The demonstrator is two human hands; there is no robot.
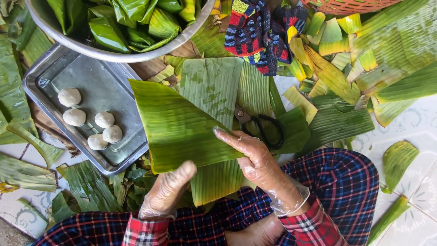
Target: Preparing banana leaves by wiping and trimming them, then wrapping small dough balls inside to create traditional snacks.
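I sit on a tiled floor with a pile of banana leaves in front of me. My left hand (167, 189), in a clear plastic glove, pinches the near edge of a large green banana leaf piece (177, 125). My right hand (255, 161), gloved the same way, lies flat on that leaf's right edge, fingers stretched toward its middle. Under it lies a paler leaf strip (214, 91). Black-handled scissors (261, 127) rest on the leaves just beyond my right hand.
A metal tray (63, 73) at the left holds several white dough balls (104, 120). A big metal bowl (109, 54) of folded leaf parcels stands at the top. A striped cloth (261, 32) and cut yellowish leaf scraps (327, 50) lie to the upper right.
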